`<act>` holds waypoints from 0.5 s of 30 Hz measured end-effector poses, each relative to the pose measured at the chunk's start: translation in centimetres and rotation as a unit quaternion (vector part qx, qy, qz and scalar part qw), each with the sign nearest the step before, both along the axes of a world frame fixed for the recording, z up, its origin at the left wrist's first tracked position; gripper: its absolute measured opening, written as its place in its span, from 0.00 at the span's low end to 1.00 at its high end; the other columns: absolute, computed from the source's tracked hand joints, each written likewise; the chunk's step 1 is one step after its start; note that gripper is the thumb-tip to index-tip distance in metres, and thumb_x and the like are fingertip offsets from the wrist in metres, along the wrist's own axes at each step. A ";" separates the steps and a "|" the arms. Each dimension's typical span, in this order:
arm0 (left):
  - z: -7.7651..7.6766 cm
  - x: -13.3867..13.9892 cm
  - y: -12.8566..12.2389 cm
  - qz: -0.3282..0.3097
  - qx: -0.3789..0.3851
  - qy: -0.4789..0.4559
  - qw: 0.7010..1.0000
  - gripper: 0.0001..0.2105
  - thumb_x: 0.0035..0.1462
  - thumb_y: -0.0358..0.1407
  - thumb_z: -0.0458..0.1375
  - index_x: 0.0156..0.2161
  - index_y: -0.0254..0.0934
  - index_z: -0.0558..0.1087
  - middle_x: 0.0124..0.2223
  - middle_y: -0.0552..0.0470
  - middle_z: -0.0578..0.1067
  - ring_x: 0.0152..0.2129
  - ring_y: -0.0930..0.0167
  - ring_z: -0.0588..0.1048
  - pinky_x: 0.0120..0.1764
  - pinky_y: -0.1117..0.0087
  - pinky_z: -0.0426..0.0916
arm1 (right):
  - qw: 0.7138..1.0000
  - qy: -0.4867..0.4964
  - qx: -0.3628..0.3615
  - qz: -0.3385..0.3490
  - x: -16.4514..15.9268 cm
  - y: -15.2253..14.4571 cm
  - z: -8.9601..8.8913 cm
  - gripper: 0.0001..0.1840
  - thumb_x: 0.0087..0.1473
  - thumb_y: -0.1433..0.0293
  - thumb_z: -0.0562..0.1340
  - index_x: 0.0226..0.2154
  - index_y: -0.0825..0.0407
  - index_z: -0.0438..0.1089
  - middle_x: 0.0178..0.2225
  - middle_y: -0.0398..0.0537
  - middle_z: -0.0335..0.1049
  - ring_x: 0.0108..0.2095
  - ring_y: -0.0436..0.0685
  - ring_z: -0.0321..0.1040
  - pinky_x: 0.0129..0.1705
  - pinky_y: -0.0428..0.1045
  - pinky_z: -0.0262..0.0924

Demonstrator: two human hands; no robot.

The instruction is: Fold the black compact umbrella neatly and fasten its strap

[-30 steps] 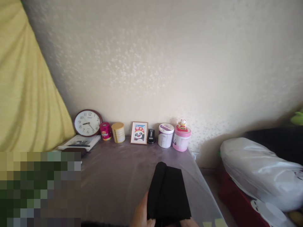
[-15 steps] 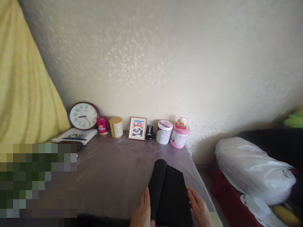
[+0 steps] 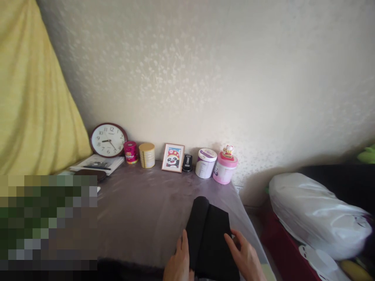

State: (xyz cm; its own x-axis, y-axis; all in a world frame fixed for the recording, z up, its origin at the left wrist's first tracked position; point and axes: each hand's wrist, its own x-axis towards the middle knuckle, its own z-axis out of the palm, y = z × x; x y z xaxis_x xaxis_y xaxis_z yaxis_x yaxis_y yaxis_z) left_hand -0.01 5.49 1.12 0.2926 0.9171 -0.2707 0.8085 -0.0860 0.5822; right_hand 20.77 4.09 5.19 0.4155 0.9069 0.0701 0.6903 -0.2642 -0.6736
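A flat black folded item (image 3: 215, 242) lies over the near right part of the table; I cannot make out its exact kind. A thicker, rounded fold runs down its left side, and its far right corner is cut at a slant. My left hand (image 3: 179, 257) is closed on its left edge, fingers along the side. At the right edge, my right hand (image 3: 245, 253) pinches it, with one digit resting on the top face and another at the side. The item's near end runs to the bottom of the view.
A grey cloth (image 3: 140, 218) covers the table. Along the wall stand a clock (image 3: 109, 139), a pink tin (image 3: 130, 152), a yellow-lidded can (image 3: 147, 155), a panda picture frame (image 3: 173, 157) and two tubs (image 3: 206, 164). Right of the table sits a white plastic bag (image 3: 316, 214). A yellow curtain (image 3: 38, 97) hangs left.
My right hand has shifted from the side of the black item so that one digit now lies on its top face. My left hand keeps its hold. The view has tilted slightly.
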 end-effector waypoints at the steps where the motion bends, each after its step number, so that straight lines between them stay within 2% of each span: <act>1: 0.0 0.0 0.0 0.001 0.000 -0.001 1.000 0.45 0.40 0.22 0.49 0.62 0.33 0.32 0.63 0.37 0.48 0.43 0.61 0.71 0.42 0.65 0.66 | 1.000 0.005 -0.001 -0.004 0.1 0.2 -0.1 0.23 0.44 0.50 0.56 0.36 0.49 0.70 0.26 0.46 0.73 0.28 0.59 0.70 0.31 0.49 0.61; 4: 0.0 0.0 0.0 0.001 -0.004 0.002 1.000 0.45 0.40 0.22 0.49 0.62 0.33 0.32 0.63 0.37 0.49 0.43 0.60 0.72 0.42 0.64 0.66 | 0.998 0.057 0.012 0.000 0.4 0.8 -0.2 0.22 0.39 0.51 0.60 0.33 0.49 0.72 0.30 0.48 0.75 0.34 0.62 0.71 0.34 0.50 0.64; 6: 0.0 0.0 0.0 0.000 -0.008 0.000 1.000 0.45 0.40 0.23 0.50 0.62 0.35 0.32 0.64 0.38 0.48 0.42 0.59 0.72 0.41 0.64 0.66 | 0.992 0.117 0.018 0.030 0.2 1.3 0.2 0.21 0.39 0.51 0.60 0.31 0.49 0.73 0.28 0.48 0.75 0.34 0.63 0.71 0.33 0.51 0.65; 9: 0.1 0.1 0.0 0.002 -0.009 -0.006 1.000 0.45 0.41 0.23 0.50 0.62 0.36 0.31 0.64 0.38 0.45 0.43 0.59 0.72 0.42 0.63 0.66 | 0.972 0.220 0.005 0.088 -1.2 2.0 2.0 0.22 0.42 0.51 0.59 0.32 0.51 0.73 0.26 0.46 0.74 0.31 0.62 0.71 0.30 0.51 0.65; 12: 0.3 0.2 0.0 0.006 -0.012 -0.001 1.000 0.46 0.40 0.21 0.51 0.62 0.35 0.32 0.65 0.37 0.43 0.43 0.58 0.72 0.42 0.62 0.67 | 0.947 0.297 0.002 0.124 -3.4 3.0 3.9 0.23 0.44 0.52 0.59 0.35 0.52 0.71 0.29 0.46 0.74 0.32 0.60 0.71 0.31 0.50 0.65; 15: 0.6 0.4 0.0 0.013 -0.015 -0.003 1.000 0.46 0.38 0.20 0.51 0.62 0.35 0.35 0.65 0.37 0.43 0.43 0.57 0.72 0.42 0.62 0.67 | 0.931 0.329 0.020 0.156 -5.6 4.2 4.5 0.23 0.45 0.54 0.59 0.39 0.53 0.70 0.31 0.47 0.73 0.33 0.59 0.70 0.32 0.49 0.65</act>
